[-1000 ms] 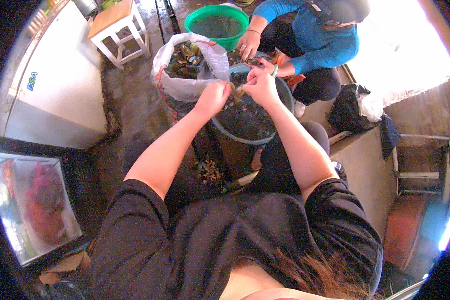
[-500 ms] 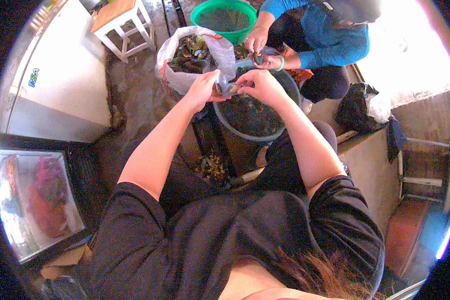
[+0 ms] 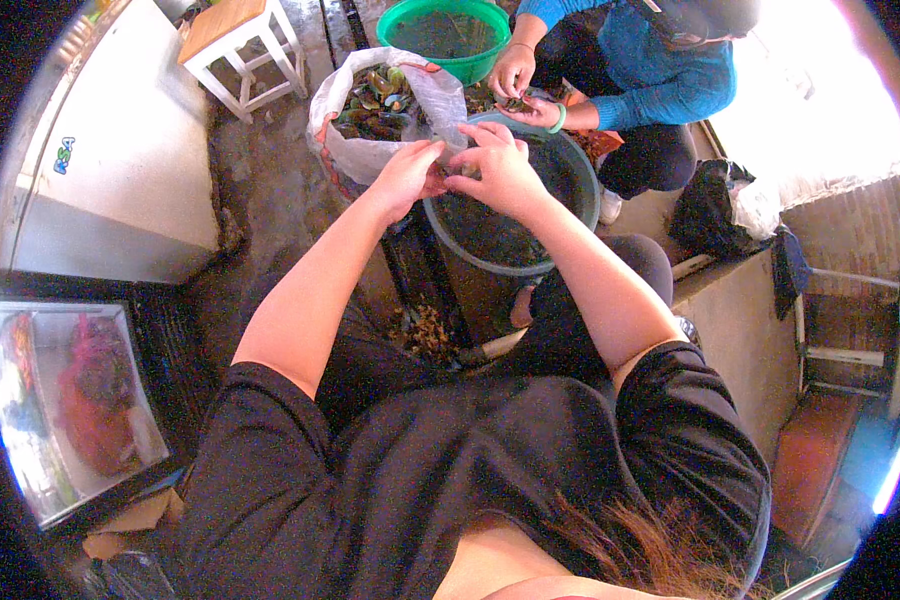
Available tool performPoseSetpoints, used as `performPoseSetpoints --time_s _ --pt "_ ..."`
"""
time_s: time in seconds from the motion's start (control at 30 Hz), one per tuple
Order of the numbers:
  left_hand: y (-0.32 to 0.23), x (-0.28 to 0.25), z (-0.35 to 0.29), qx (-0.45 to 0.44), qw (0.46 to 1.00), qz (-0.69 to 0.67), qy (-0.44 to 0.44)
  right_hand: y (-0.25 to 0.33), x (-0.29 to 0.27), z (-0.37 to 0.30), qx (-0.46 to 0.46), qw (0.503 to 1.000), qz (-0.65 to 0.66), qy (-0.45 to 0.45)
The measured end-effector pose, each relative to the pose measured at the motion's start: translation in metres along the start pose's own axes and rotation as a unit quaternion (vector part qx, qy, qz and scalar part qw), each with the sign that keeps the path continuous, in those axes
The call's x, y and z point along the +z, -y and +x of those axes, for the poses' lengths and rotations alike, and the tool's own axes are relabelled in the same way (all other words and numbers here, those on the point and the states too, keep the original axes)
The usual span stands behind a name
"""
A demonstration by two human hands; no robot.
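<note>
My left hand [image 3: 408,182] is closed around a mussel, held between the white sack and the grey-blue tub. My right hand [image 3: 498,175] meets it from the right, thumb and fingers bent onto the mussel, most of which they hide. Just beyond my left hand stands the open white sack [image 3: 440,98], with several green-brown mussels [image 3: 378,97] inside. Below my right hand is the round grey-blue tub [image 3: 592,205], dark inside; its contents are hard to make out. Across from me, another person in a blue sleeve [image 3: 625,110] works on a mussel with both hands.
A green basin [image 3: 467,72] of murky water stands behind the sack. A white stool [image 3: 240,60] with a wooden top and a white cabinet [image 3: 120,170] are on the left. Yellowish scraps [image 3: 425,335] lie between my legs. A black bag [image 3: 710,210] rests at right.
My right fingers have moved up and over the mussel, spreading across it, while my left hand keeps hold. The other person's hands have shifted slightly and their mussel lies flatter.
</note>
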State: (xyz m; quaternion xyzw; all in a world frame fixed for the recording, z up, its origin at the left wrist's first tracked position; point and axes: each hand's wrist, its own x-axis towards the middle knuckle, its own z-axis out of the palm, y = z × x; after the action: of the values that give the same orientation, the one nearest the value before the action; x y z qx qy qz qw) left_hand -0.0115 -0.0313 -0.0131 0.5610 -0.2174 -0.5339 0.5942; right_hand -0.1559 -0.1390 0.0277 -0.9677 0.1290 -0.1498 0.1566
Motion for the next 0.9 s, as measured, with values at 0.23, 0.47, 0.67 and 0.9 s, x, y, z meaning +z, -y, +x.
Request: performPoseSetpoints --time_s 0.23,0.47,0.67,0.9 --pt "0.001 -0.005 -0.003 0.021 0.999 0.0 -0.029 0.001 0.02 0.004 0.059 0.996 0.067 0.024" --pt "-0.008 -0.004 -0.005 0.061 0.996 0.054 -0.037 -0.015 0.025 0.003 0.032 0.986 0.164 0.02" --pt "-0.008 -0.02 0.004 0.092 0.988 0.084 -0.093 0.025 -0.007 -0.012 -0.04 0.994 0.099 0.032" --pt "-0.006 -0.021 0.001 0.024 0.989 0.103 -0.104 0.047 0.0 -0.028 -0.06 0.97 0.073 0.224"
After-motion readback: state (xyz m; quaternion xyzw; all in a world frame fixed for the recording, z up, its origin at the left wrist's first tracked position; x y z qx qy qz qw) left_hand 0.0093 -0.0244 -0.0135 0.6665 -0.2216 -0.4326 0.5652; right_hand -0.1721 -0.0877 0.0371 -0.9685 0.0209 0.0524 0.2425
